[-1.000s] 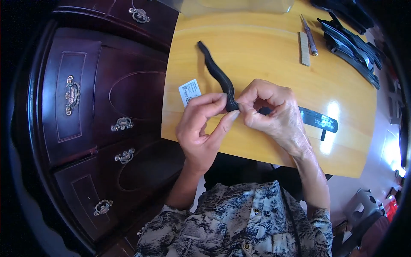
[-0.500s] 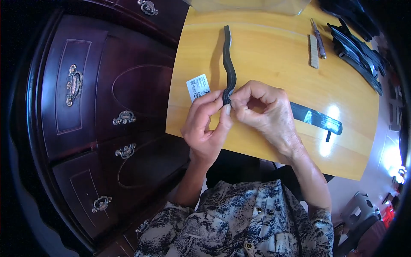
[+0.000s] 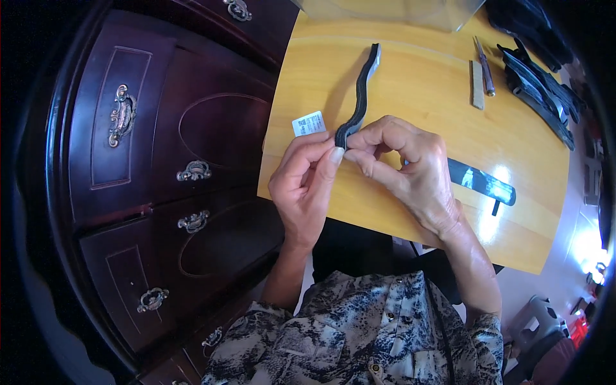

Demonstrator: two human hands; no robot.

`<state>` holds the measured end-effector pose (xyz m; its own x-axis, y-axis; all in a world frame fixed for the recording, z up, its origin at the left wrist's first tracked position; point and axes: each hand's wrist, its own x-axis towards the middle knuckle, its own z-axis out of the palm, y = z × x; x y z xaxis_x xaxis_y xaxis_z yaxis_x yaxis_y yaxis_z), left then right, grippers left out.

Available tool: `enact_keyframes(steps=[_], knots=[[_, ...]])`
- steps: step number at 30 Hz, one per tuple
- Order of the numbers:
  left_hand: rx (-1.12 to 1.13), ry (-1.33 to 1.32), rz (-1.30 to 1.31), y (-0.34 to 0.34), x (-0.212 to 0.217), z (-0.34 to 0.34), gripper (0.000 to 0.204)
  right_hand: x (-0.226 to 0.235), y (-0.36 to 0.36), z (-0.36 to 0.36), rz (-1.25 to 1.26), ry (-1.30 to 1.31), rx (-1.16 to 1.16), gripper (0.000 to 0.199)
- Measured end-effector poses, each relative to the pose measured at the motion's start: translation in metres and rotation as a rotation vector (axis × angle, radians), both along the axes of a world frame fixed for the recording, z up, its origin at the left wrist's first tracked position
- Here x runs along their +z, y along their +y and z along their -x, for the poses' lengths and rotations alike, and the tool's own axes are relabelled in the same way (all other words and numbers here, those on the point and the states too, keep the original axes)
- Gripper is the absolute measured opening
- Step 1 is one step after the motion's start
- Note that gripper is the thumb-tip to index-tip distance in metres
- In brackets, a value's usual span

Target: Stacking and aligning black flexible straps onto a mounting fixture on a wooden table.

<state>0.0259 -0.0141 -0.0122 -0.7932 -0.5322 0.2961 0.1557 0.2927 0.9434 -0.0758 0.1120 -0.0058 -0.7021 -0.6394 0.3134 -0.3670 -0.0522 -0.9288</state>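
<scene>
Black strip (image 3: 361, 96) is held above the yellow table (image 3: 417, 83), its wavy long axis running away from the body and leaning rightward to the free far end. Its near end is pinched by the left hand (image 3: 300, 183); whether it is also pinched by the right hand's (image 3: 410, 160) bunched fingertips cannot be told.

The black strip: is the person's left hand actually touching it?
Touching. The head view shows the left hand pinching the black strip at its lower end, with no visible gap.
</scene>
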Motion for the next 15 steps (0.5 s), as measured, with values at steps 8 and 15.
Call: enact_keyframes(steps=[8,15], knots=[[-0.027,0.027,-0.037,-0.001,0.001,-0.001,0.012,0.001,0.003,0.0,0.016,-0.131,0.027,0.013],[-0.016,0.044,-0.016,0.001,-0.004,-0.001,0.012,0.011,0.011,-0.002,-0.046,-0.435,0.048,0.013]])
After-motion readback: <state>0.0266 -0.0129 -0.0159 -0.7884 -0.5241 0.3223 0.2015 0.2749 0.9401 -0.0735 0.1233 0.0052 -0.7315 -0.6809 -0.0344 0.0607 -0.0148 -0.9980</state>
